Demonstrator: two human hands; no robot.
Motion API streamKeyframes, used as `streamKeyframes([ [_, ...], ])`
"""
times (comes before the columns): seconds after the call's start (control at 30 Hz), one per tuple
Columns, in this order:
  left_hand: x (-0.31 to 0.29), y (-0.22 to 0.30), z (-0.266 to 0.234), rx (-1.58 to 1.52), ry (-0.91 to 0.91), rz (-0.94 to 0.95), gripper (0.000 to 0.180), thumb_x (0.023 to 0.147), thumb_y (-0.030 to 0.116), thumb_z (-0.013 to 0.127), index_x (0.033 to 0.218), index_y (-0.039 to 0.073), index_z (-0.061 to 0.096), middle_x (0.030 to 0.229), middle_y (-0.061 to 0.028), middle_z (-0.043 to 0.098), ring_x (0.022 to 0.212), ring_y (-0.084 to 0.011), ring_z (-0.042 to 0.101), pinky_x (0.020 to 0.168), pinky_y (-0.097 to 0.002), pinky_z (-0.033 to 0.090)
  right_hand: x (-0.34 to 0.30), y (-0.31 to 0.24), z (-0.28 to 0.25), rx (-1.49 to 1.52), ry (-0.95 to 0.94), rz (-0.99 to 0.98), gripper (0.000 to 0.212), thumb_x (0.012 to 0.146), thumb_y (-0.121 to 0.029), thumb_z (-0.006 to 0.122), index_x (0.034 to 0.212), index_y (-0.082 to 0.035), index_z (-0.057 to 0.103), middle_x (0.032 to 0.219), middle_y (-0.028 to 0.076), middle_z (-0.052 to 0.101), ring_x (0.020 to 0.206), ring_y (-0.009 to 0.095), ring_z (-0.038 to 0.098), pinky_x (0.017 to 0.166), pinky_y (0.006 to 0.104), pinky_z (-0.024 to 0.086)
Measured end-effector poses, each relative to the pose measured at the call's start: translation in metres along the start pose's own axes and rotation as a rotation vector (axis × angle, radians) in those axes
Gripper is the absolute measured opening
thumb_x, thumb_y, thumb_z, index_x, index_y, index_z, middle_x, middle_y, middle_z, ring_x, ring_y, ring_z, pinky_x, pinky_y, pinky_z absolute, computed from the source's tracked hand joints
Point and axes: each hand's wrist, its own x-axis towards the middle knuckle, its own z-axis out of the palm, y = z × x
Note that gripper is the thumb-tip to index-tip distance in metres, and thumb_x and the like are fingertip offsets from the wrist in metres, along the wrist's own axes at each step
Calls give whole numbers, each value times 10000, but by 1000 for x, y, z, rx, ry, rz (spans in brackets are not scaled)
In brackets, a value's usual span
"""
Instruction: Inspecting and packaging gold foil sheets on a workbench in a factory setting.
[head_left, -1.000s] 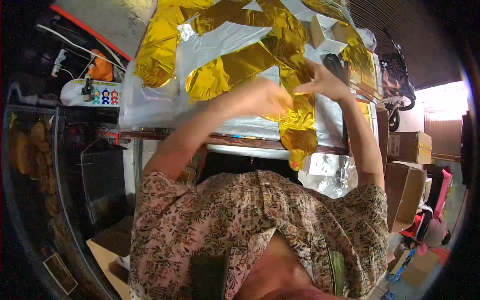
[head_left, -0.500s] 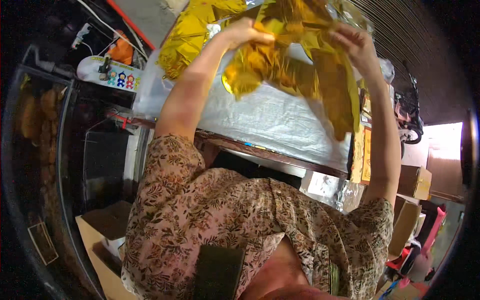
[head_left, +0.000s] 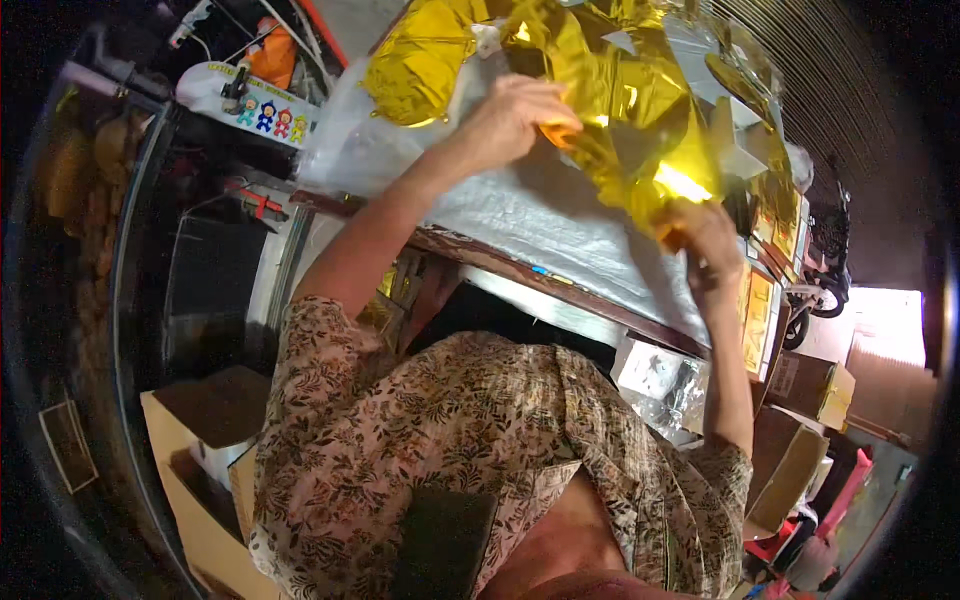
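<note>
- The left hand (head_left: 515,115) pinches the upper edge of a gold foil sheet (head_left: 620,100), fingers closed on it.
- The right hand (head_left: 705,240) grips the sheet's lower corner and has come down and to the right since a moment ago.
- So the sheet, bunched before, is now pulled more open above the desk (head_left: 540,215), which has a white cover.
- Cardboard boxes (head_left: 800,420) stand to the right.
</note>
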Motion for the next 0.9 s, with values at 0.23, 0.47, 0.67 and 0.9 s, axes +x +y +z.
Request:
streamKeyframes([
  [0.23, -53, -24, 29, -71, -272, -119, 555, 890, -114, 503, 1310, 188, 704, 1408, 8, 652, 1447, -243, 475, 1230, -554, 273, -24, -40, 37, 228, -347, 201, 376, 922, -42, 617, 1296, -59, 652, 1370, 108, 660, 1381, 293, 543, 1248, 494, 221],
  [0.47, -69, -35, -9, -139, -263, -103, 641, 854, -75, 516, 1450, 152, 583, 1477, -96, 586, 1446, -316, 465, 1221, -512, 317, 21, -22, 84, -170, -253, 200, 556, 980, -72, 538, 1530, -114, 466, 1636, 123, 381, 1537, 313, 304, 1265, 502, 142],
  [0.67, -66, -38, -13, 48, -259, -116, 477, 1007, 299, 612, 1442, 103, 585, 1512, -112, 550, 1455, -304, 448, 1222, -513, 279, 48, 70, 84, -222, 20, 179, 616, 942, -268, 678, 1513, -151, 478, 1614, 150, 387, 1513, 384, 314, 1222, 606, 192],
  [0.9, -45, -20, 20, 331, -386, -151, 680, 956, 597, 595, 1481, 169, 539, 1589, -53, 461, 1493, -277, 380, 1225, -584, 217, 90, 120, 50, -192, -693, 352, 404, 789, -373, 835, 1074, -96, 763, 1025, 76, 768, 1032, 205, 700, 1157, 471, 360],
])
